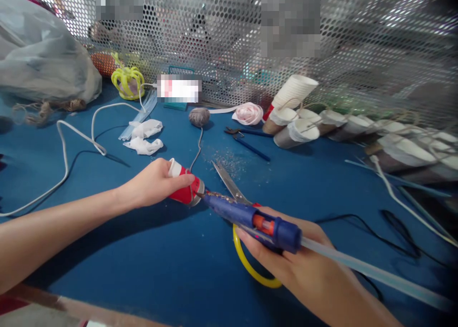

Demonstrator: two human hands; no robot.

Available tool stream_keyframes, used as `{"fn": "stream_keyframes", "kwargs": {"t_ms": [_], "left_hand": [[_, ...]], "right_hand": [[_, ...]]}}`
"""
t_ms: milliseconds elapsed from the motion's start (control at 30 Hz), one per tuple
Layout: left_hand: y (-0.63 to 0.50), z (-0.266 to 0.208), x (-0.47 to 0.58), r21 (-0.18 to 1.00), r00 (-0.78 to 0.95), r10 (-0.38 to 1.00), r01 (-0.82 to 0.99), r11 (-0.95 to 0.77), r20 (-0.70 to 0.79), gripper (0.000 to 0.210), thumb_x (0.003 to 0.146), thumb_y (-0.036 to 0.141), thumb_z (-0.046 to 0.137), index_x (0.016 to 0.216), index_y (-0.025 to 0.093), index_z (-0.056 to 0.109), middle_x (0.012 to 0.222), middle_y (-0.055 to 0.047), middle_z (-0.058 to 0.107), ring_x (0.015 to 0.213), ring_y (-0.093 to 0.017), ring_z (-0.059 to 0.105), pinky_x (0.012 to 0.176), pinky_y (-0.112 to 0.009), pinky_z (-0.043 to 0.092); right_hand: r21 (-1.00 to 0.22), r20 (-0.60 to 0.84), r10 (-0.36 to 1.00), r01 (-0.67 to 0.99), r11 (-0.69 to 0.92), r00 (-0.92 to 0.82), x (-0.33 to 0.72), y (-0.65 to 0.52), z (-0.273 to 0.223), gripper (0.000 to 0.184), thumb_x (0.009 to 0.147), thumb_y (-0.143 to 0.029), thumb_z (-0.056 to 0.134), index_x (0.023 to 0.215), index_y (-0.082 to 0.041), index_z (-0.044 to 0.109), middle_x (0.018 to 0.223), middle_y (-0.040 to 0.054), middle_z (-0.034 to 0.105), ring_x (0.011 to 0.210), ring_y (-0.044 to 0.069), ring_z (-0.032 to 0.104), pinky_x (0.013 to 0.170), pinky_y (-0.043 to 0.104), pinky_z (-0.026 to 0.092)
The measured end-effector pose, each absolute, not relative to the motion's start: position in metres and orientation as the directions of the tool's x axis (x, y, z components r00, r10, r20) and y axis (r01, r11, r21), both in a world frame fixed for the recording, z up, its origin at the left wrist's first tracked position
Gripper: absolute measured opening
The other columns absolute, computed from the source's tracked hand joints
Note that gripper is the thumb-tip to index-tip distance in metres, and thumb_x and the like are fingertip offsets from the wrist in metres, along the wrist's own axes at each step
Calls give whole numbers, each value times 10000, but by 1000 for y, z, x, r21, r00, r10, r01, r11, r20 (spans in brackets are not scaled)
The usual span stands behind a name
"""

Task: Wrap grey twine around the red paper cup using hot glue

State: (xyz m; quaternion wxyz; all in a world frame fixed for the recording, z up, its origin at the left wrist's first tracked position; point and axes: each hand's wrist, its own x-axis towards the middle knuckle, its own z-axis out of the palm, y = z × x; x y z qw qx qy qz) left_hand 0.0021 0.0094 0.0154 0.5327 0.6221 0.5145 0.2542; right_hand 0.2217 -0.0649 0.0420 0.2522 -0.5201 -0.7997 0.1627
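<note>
My left hand [157, 182] is closed around a red paper cup [183, 193] tilted on its side, its base turned to the right. Grey yarn [199, 148] runs from a ball [199, 117] to the cup and lies against its wall. In my right hand [286, 260] is a blue hot glue gun [246, 217], with a long translucent glue stick [375, 272] sticking out of its back. The gun's nozzle tip is at the cup's side near the base; whether it touches is unclear. Scissors [229, 181] with a yellow handle loop lie partly under the gun.
Blue-handled pliers [250, 146] lie beyond the scissors. Several yarn-handled paper cups [296, 134] line the right side. White fabric scraps [145, 136], a pink ribbon roll [247, 113] and a white cable [64, 150] are on the table. A perforated metal screen [222, 41] stands behind.
</note>
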Motion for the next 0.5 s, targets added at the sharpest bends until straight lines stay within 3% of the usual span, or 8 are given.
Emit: {"fn": "stream_keyframes", "kwargs": {"t_ms": [267,500], "left_hand": [[9,15,2,912,347,910,403,74,-227,335,733,397,533,521,137,532,450,37,447,422,-67,330,399,-206,233],[9,15,2,912,355,910,406,57,-214,364,740,401,523,487,144,470,446,45,399,422,-58,301,393,-196,224]], "right_hand": [[-531,293,914,748,399,-280,214,-70,44,153,819,-216,474,690,-266,540,580,-19,593,520,157,578,477,261,460],[-541,257,912,735,409,-319,218,-69,45,143,817,-203,474,704,-263,538,573,-24,580,491,142,559,444,241,453]]}}
